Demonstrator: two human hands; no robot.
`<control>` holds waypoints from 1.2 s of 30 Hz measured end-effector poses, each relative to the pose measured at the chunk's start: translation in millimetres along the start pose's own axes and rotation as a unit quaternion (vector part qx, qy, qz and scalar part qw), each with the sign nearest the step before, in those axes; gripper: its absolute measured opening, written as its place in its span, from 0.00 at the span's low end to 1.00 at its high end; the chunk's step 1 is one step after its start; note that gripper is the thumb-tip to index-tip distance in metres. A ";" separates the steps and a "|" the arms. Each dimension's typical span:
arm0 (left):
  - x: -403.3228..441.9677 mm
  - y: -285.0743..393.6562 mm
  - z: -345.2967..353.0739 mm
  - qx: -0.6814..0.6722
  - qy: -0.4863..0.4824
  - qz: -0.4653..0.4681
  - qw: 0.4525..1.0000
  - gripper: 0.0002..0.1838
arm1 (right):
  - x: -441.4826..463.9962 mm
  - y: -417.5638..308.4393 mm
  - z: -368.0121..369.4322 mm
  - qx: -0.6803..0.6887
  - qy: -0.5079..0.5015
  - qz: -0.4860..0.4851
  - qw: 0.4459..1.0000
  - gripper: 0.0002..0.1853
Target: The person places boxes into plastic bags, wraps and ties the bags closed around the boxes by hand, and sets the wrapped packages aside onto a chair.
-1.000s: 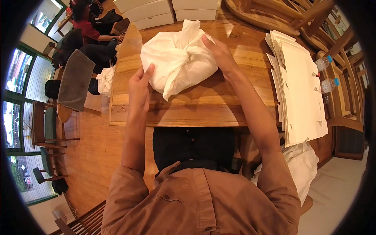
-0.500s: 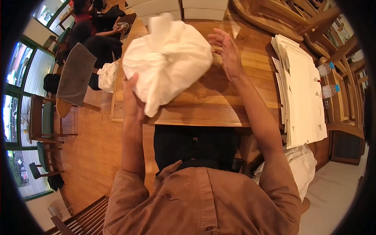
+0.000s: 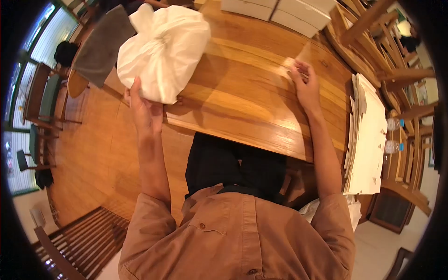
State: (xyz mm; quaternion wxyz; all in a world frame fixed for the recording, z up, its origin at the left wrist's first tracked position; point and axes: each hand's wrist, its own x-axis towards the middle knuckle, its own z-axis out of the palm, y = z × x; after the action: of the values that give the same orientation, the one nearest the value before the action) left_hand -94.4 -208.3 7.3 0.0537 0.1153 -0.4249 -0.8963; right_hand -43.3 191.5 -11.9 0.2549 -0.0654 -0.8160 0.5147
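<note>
A white knotted cloth bundle (image 3: 163,53) is at the left end of the wooden table (image 3: 252,98). My left hand (image 3: 143,109) grips its near lower edge, the thumb on top of the cloth and the other fingers mostly hidden beneath. On the right, my right hand (image 3: 305,86) is over the table with its fingers loosely curled but apart, holding nothing and not touching the bundle.
White boxes (image 3: 298,16) stand at the table's far edge. A stack of flat white card (image 3: 366,135) lies at the right, beside plastic bottles (image 3: 393,147) and stacked wooden chairs (image 3: 406,98). A grey-topped seat (image 3: 105,46) is at the left.
The bundle has moved left with my left hand. My right hand has let go of it and is now farther right. The view has turned, and the table appears tilted.
</note>
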 end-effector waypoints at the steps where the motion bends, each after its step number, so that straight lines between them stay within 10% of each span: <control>1: -0.6 2.4 -1.0 0.004 0.002 0.026 1.000 0.32 | -0.4 -3.2 -1.3 0.015 0.006 0.018 1.000 0.21; 5: -2.1 16.9 -17.4 -0.025 0.003 0.041 0.999 0.36 | 2.7 -10.8 -3.8 -0.017 0.016 0.063 0.998 0.24; 8: 1.1 25.2 -34.1 -0.047 -0.006 0.031 0.998 0.45 | 5.1 -88.1 24.5 0.239 -0.085 0.082 0.964 0.43; 11: 13.7 26.0 -58.4 -0.065 0.023 0.025 0.997 0.41 | 21.4 -173.0 52.1 0.405 -0.405 -0.038 0.819 0.61; 13: 22.8 34.9 -74.3 -0.051 0.007 0.050 0.997 0.38 | 32.5 -215.5 69.9 0.437 -0.451 -0.054 0.777 0.61; 14: 27.4 38.5 -79.7 -0.044 -0.009 0.080 0.996 0.35 | 68.3 -220.2 87.9 0.355 -0.571 -0.246 0.698 0.60; 24: 123.5 -14.4 -222.0 -0.085 0.184 0.119 0.972 0.35 | 131.5 -227.5 131.8 0.282 -0.303 -0.169 0.894 0.55; 36: 203.7 -94.9 -276.5 0.120 0.354 0.088 0.923 0.45 | 203.2 -150.5 202.4 0.137 -0.164 -0.119 0.970 0.49</control>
State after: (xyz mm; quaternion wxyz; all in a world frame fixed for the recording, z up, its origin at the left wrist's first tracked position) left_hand -221.6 -394.9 -268.2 0.2652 0.3924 -0.4914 -0.7309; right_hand -292.8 33.8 121.6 0.1835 0.1533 -0.7706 0.5908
